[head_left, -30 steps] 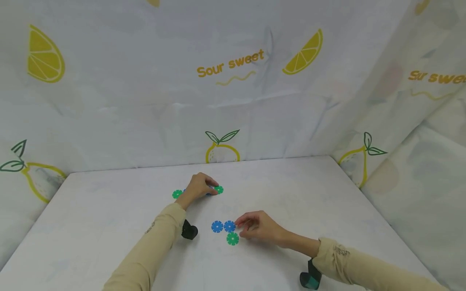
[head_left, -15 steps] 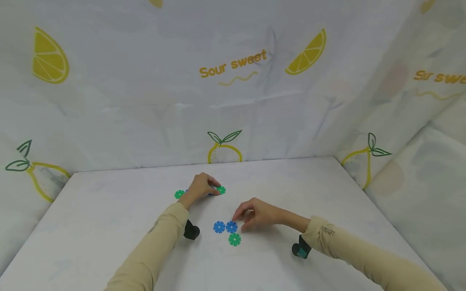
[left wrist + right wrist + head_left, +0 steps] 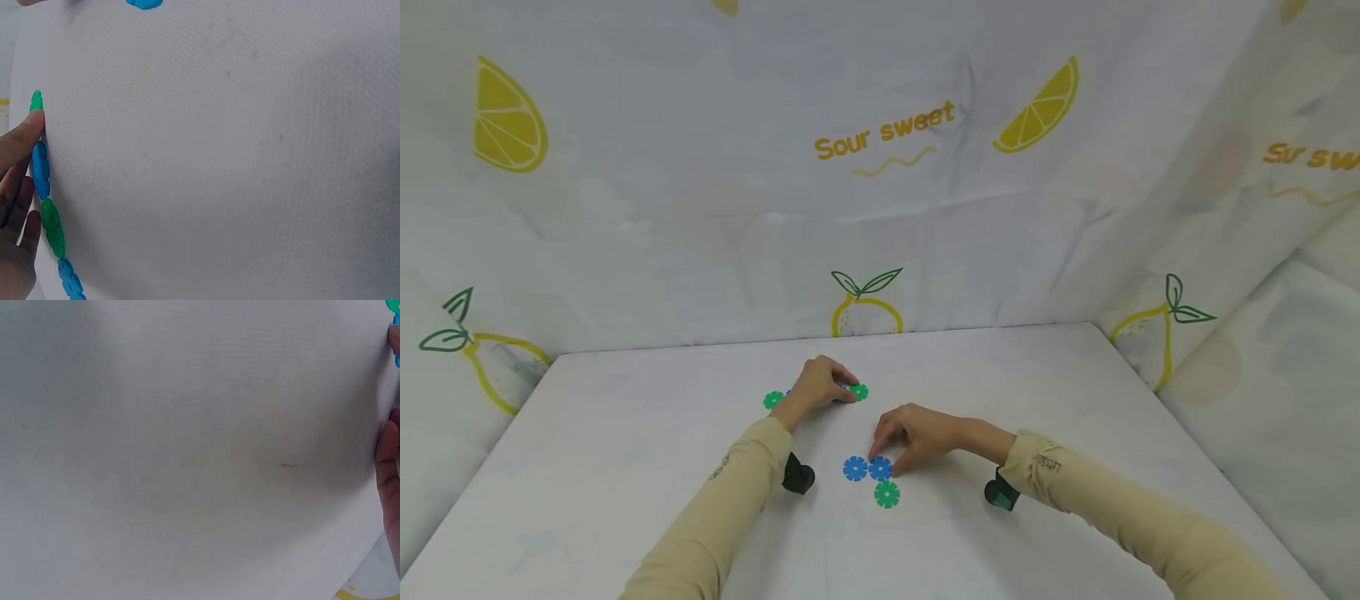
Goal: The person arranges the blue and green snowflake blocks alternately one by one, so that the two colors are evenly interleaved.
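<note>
Across the back of the table lies a row of green and blue notched building discs, partly hidden by my left hand [image 3: 820,385]. Its thumb and fingers hold the green disc [image 3: 861,392] at the row's right end. In the left wrist view, blue discs [image 3: 41,170] and a green disc [image 3: 53,227] run edge to edge. Nearer me, my right hand [image 3: 921,432] pinches the right-hand blue disc [image 3: 881,469] between thumb and fingertip. Another blue disc [image 3: 855,468] sits just left of it, and a green disc [image 3: 887,494] just below. Only fingers show in the right wrist view.
A white table [image 3: 662,467] carries the discs, with a lemon-printed white cloth [image 3: 715,250] behind and at the sides. Dark wrist-worn devices hang under the left wrist [image 3: 798,475] and the right wrist [image 3: 1002,492].
My right hand has lifted off the blue disc's right side, moved left and come down with fingers around that disc. The left hand stays at the back row.
</note>
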A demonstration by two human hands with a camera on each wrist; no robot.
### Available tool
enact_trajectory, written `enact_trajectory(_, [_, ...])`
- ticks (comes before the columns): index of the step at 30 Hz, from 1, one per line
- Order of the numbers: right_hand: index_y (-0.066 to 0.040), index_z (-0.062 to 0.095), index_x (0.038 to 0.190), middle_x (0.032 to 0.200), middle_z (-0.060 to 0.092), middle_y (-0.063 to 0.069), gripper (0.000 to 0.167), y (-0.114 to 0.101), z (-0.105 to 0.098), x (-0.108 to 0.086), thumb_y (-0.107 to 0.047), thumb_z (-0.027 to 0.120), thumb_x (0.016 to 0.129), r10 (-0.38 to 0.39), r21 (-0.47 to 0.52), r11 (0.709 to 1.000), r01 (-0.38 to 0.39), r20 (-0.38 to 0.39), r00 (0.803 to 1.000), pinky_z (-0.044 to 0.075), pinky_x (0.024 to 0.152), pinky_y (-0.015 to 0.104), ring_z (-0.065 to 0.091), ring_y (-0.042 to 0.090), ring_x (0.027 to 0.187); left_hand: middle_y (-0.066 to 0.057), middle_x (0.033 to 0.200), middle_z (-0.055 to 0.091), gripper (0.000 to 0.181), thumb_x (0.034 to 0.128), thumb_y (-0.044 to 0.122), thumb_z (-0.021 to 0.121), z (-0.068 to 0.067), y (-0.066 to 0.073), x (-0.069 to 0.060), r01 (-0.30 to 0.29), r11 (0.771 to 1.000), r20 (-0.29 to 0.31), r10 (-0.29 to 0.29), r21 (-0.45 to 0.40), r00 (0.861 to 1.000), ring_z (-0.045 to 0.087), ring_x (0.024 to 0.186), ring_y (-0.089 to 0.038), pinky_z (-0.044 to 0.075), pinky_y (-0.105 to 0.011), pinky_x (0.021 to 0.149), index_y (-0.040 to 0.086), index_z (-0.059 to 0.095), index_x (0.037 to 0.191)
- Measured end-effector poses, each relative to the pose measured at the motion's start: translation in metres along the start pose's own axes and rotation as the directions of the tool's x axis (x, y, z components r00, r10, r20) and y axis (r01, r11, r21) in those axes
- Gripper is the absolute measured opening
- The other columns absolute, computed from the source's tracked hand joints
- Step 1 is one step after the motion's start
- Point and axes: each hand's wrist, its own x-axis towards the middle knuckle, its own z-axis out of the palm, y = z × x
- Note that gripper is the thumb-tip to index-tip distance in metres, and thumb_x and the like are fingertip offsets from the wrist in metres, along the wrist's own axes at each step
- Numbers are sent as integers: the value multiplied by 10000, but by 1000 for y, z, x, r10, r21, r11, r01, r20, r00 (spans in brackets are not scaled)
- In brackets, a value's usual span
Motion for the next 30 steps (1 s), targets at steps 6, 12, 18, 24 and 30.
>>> enact_trajectory(6, [-107, 752, 1030, 1029, 654, -72, 246, 1, 0, 2, -115, 792, 787, 15, 10, 1000, -16, 15, 1000, 452, 746, 198, 549, 78, 931, -26, 911, 701, 198, 742, 91, 819, 0, 0, -1, -2, 1000, -1, 2, 2, 1000, 593, 878, -172, 486, -352, 852, 66, 760, 929])
enact_trajectory(12, [-108, 756, 1016, 1026, 641, -62, 234, 2, -2, 2, -143, 795, 788, 23, 2, 1000, -23, 19, 1000, 457, 781, 211, 542, 82, 938, -30, 919, 703, 200, 742, 90, 818, -1, 2, -1, -4, 1000, -3, 4, 11, 1000, 590, 877, -172, 482, -353, 849, 67, 761, 932])
enact_trajectory(18, [-114, 755, 1006, 1015, 649, -64, 227, 2, -1, 0, -150, 800, 786, 39, 20, 999, -39, -5, 999, 453, 738, 210, 547, 108, 913, -35, 926, 704, 198, 743, 89, 818, -1, 2, 0, -2, 1000, -4, 2, 14, 1000, 592, 892, -179, 480, -355, 862, 69, 762, 932])
enact_trajectory(24, [-112, 739, 1013, 940, 690, -65, 229, 6, -2, -4, -166, 792, 797, 44, 53, 998, -41, -49, 998, 493, 726, 211, 572, 108, 819, -33, 925, 708, 199, 740, 85, 819, 0, 1, 1, 4, 1000, -1, -4, 8, 1000, 597, 890, -175, 484, -349, 863, 69, 763, 930])
enact_trajectory(30, [-54, 725, 1010, 891, 700, -3, 235, 13, -6, -8, -116, 788, 792, 43, 141, 990, -26, -121, 992, 551, 743, 290, 614, 157, 782, -35, 919, 713, 195, 734, 82, 824, 0, 1, 1, -6, 1000, -12, 6, 12, 1000, 600, 891, -179, 486, -346, 853, 67, 766, 920])
